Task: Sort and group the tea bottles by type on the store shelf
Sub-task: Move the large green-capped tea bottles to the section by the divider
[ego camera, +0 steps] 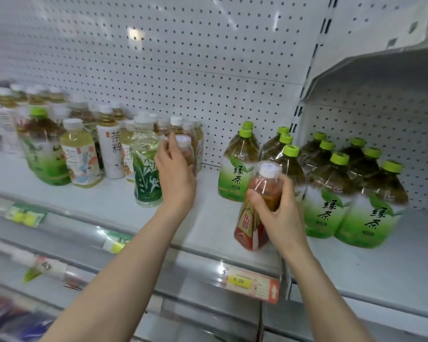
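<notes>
- Nearest: price tag (253, 283) on the shelf edge (183, 267), reads 4.00, sits just below the right hand.
- Right hand (279, 215) is closed around the upper body of a red-label bottle (256, 215), white cap up, bottle tilted a bit; can't tell whether its base touches the shelf at the front. Probably pulled out because it doesn't match the green-cap group next to it.
- Left hand (176, 176) reaches further in, fingers wrapped round a small brown bottle (187, 154) with a white cap, standing at the right end of the mixed cluster. Grip looks firm; whether it's lifted, can't tell.
- Clear green-print bottle (146, 169) stands just left of that hand, at the front.
- Behind and left: mixed white-cap bottles (109, 149), several label types jumbled, blurry, so still unsorted.
- Right side: green-cap bottles (331, 188) in tidy rows, already grouped, running across into the next bay.
- Farthest: pegboard back wall (208, 58).
- Guess: both brownish teas get paired in the gap mid-shelf.
</notes>
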A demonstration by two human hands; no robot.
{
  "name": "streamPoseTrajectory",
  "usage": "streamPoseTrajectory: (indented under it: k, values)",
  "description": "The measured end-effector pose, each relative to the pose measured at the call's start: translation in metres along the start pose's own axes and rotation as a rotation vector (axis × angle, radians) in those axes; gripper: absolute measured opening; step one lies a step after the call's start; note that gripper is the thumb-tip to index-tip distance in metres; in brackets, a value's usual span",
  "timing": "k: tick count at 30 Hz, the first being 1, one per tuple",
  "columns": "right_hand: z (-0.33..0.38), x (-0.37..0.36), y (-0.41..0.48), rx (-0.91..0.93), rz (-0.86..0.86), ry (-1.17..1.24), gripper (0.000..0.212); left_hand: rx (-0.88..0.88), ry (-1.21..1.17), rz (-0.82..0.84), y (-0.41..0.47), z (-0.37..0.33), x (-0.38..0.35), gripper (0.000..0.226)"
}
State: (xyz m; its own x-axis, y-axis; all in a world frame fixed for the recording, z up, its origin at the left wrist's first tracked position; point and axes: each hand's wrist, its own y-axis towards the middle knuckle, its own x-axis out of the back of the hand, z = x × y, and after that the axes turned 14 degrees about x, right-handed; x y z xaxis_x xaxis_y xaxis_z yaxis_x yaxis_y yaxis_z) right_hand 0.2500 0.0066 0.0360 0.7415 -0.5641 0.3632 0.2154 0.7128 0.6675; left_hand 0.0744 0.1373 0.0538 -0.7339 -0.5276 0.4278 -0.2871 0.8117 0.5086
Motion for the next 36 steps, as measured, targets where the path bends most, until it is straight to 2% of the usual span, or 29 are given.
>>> streamPoseTrajectory:
  k: [7, 11, 12, 16, 18, 23, 28, 31, 36]
  values:
    - [-0.006, -0.001, -0.002, -0.02, 0.021, 0.017, 0.075, -0.109, -0.103, 0.2, -0.028, -0.01, 0.016, 0.09]
    - [-0.009, -0.003, -0.004, -0.03, 0.031, 0.046, 0.072, -0.048, -0.211, 0.315, -0.034, -0.01, 0.022, 0.102]
    - [-0.01, -0.004, -0.006, -0.038, 0.039, 0.062, 0.067, 0.003, -0.248, 0.376, -0.034, -0.005, 0.024, 0.1]
    - [-0.015, -0.006, -0.006, -0.097, 0.072, 0.162, 0.06, 0.202, -0.321, 0.608, -0.041, 0.015, 0.027, 0.064]
    - [-0.014, -0.007, -0.002, -0.12, 0.071, 0.219, 0.058, 0.264, -0.395, 0.611, -0.046, 0.016, 0.026, 0.059]
    - [-0.009, -0.001, 0.002, -0.161, 0.044, 0.377, 0.052, 0.339, -0.534, 0.53, -0.061, 0.015, 0.043, 0.066]
    - [0.014, -0.008, 0.0, -0.175, 0.069, 0.543, 0.059, 0.346, -0.641, 0.513, -0.076, 0.013, 0.087, 0.051]
    - [0.036, -0.03, -0.012, -0.157, 0.105, 0.616, 0.044, 0.401, -0.678, 0.46, -0.086, 0.027, 0.116, 0.051]
    - [0.078, -0.089, -0.037, -0.133, 0.173, 0.679, 0.039, 0.5, -0.693, 0.401, -0.085, 0.074, 0.17, 0.055]
